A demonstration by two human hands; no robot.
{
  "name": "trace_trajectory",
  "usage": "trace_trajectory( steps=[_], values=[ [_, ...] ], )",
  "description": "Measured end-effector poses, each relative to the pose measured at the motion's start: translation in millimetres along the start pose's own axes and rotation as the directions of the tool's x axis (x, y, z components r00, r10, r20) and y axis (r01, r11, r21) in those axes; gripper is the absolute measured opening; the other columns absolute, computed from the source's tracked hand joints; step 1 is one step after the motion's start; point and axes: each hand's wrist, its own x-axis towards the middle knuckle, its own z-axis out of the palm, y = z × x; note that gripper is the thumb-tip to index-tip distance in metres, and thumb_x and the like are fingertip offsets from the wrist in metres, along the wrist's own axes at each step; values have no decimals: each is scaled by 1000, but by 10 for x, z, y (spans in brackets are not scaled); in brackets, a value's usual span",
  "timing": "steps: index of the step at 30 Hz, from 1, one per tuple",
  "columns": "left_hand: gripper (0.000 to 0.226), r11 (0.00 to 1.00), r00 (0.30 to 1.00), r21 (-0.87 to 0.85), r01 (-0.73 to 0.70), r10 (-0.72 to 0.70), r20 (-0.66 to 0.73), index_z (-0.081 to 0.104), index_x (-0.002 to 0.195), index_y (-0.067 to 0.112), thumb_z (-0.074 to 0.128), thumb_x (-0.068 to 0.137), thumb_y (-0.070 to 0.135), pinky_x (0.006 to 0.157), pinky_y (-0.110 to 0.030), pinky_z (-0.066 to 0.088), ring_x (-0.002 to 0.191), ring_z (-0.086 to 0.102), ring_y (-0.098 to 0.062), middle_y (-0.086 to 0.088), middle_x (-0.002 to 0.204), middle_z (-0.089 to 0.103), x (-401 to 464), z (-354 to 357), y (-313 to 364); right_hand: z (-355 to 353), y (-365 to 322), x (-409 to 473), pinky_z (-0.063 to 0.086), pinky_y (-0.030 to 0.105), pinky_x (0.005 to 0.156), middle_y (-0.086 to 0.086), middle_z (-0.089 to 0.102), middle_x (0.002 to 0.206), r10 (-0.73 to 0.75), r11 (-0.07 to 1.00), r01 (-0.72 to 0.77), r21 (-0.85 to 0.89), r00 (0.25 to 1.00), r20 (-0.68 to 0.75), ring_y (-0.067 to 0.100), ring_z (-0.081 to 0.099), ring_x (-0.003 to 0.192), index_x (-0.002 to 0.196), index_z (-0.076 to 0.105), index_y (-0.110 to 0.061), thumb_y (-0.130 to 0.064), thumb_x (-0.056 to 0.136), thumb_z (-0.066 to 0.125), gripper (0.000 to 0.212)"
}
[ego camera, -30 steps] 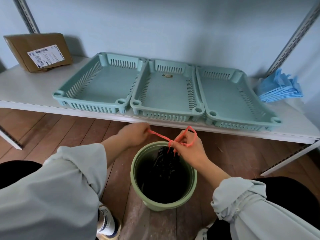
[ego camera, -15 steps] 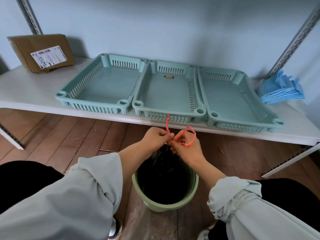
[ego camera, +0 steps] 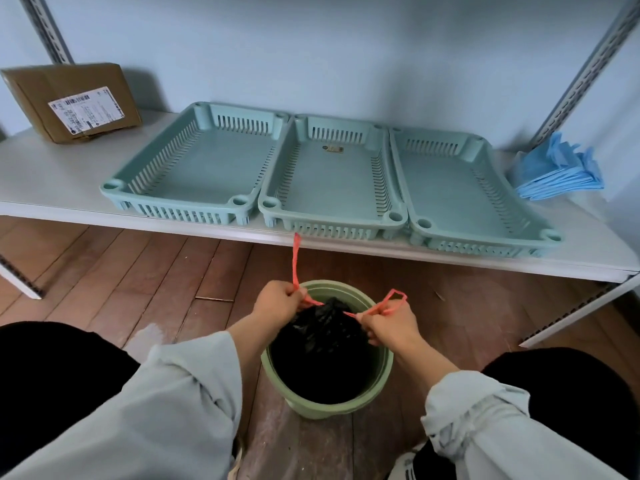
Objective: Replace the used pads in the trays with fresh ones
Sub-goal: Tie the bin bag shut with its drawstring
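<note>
Hands (ego camera: 280,303) parted, drawstring (ego camera: 313,301) taut sideways

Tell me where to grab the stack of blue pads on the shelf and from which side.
Take the blue pads by their near edge, coming from the front. The stack lies flat at the shelf's right end, with its layered edges facing forward, the wall close behind and the right tray to its left. Both hands are busy with the bag's drawstring.

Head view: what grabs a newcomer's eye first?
Both hands, the left hand and the right hand, pull a red drawstring apart over a black bag in the green bin on the floor. Behind, three teal trays line the white shelf, blue pads at its right end.
</note>
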Motion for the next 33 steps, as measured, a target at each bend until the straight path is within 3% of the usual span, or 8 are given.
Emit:
trace_trajectory(
  steps=[6,11,16,19,23,27,29,33],
  values=[
    [19,962,976,-205,-182,202,85,73,92,8,56,94,17,88,-25,48,75,61,-5,-1,78,68,-34,-76,420,-96,-360,-28,53,26,56,2,67,66,-317,946,318,66,948,-15,13,62,58,73,71,-15,-16,81,71,8],
    [21,971,928,8,-241,228,293,71,102,9,57,93,22,51,-11,36,57,47,-5,2,63,54,-126,-141,562,-36,-534,-96,52,22,51,7,69,71,-424,904,421,73,906,24,10,61,53,80,72,-13,-19,83,71,7],
    [5,975,879,29,-221,187,438,63,89,19,59,92,18,51,-16,34,54,46,-3,5,62,52,-172,-70,493,48,-577,-118,51,21,57,-2,71,70,-474,873,472,121,880,-7,6,61,59,76,73,-18,-15,80,74,5],
    [15,987,915,-58,-147,158,371,63,82,17,57,94,23,48,-15,35,54,46,-5,5,61,52,-166,-60,516,17,-600,-150,47,18,49,-2,67,64,-367,860,341,381,930,-4,7,55,50,91,72,-8,-14,86,68,9],
    [25,983,928,-155,-95,144,343,64,77,18,51,97,22,47,-14,36,50,44,-5,5,58,53,-147,-90,596,-5,-523,-196,48,18,45,-3,70,80,-211,939,119,323,940,268,5,51,40,100,68,-12,-14,99,47,21],
    [26,980,942,-195,-28,91,323,62,79,15,47,99,20,45,-16,35,41,41,-3,7,50,54,-126,-112,658,29,-456,-249,50,20,51,1,71,81,-165,895,-36,445,900,404,5,52,45,94,70,-16,-2,93,50,24],
    [26,975,946,-217,35,38,323,60,80,14,45,100,19,45,-17,35,40,41,-3,7,48,54,-118,-135,654,3,-447,-248,50,19,51,0,69,78,-192,913,3,408,885,424,5,51,48,95,72,-13,-2,92,54,21],
    [28,849,931,-429,309,-177,319,54,78,15,39,101,19,49,-19,37,50,40,-7,2,58,54,-154,-106,717,47,-507,-209,52,19,55,-3,62,75,-351,932,356,66,846,402,6,53,59,96,70,-11,-4,92,54,18]
  ],
)
